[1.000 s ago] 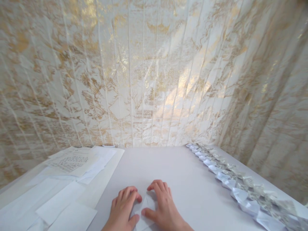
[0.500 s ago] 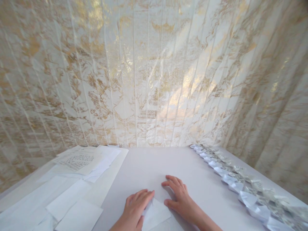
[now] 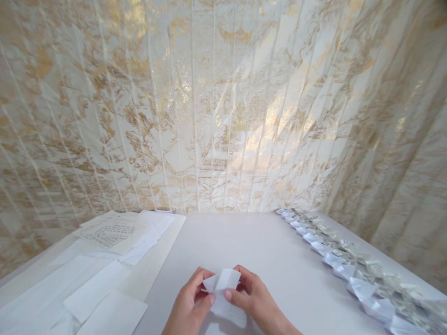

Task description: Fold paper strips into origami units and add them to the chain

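Observation:
A small piece of folded white paper (image 3: 225,281) is held up just above the table near the front edge of the view. My left hand (image 3: 192,298) pinches its left side between thumb and fingers. On the right side my right hand (image 3: 253,295) grips it, the thumb pressed on the near face and the fingers behind. Several flaps of the paper stand out at angles. The fingertips behind the paper are partly hidden.
Loose white sheets (image 3: 94,284) and a printed sheet (image 3: 115,230) lie overlapping on the left of the white table (image 3: 209,237). Rows of folded paper pieces (image 3: 361,288), white and printed, run along the right edge. A patterned curtain (image 3: 216,116) hangs behind.
The paper lay low on the table between my hands; now it is lifted and pinched by both. My right hand has come in from the right and closed on it.

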`<state>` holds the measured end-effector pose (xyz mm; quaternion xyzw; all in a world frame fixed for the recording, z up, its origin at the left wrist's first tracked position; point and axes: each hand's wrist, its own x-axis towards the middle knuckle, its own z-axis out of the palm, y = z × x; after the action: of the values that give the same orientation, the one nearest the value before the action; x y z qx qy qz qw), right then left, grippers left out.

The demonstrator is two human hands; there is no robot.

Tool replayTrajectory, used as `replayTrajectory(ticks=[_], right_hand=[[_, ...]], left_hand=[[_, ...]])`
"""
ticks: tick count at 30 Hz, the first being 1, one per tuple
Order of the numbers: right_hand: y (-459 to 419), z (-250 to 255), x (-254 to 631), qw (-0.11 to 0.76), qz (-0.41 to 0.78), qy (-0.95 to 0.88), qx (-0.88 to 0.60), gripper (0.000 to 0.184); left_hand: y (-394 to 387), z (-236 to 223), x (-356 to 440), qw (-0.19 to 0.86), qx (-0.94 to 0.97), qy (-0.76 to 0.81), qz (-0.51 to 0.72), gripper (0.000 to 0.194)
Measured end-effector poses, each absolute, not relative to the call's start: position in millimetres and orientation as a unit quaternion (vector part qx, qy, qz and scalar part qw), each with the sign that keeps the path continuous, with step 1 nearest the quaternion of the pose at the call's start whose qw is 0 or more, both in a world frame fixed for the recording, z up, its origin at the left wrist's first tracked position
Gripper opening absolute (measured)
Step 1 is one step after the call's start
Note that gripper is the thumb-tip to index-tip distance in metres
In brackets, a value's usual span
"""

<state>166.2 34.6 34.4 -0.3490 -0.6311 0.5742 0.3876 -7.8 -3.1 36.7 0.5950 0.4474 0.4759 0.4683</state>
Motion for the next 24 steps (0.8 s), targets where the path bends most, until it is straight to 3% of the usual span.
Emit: replayTrajectory(ticks=[3,7,10,12,18,24], right_hand=[[29,34,162,0.394,0.516,-0.672,-0.356,0.029],[29,36,166,0.377,0.283,-0.799,-0.373,0.008],[37,34,173,0.278,0.052,-0.887,-0.366,0.021],[42,31,176,0.220,-0.026,-0.904,-0.366,0.024],[39,31,176,0.159,-0.010,-0.924,-0.348,0.021],[33,37,183,0.138,0.059,-0.935,-0.320,0.028]], left_hand=[[-6,28,-1,0.515,0.545,0.422,0.510,0.029],[-10,22,1,0.350,0.581,0.506,0.532,0.025],[-9,22,-4,0.226,0.654,0.528,0.492,0.041],[-7,23,-6,0.206,0.700,0.523,0.441,0.047],[-5,30,-10,0.222,0.752,0.529,0.324,0.040],[-10,28,-16,0.163,0.790,0.523,0.275,0.052]])
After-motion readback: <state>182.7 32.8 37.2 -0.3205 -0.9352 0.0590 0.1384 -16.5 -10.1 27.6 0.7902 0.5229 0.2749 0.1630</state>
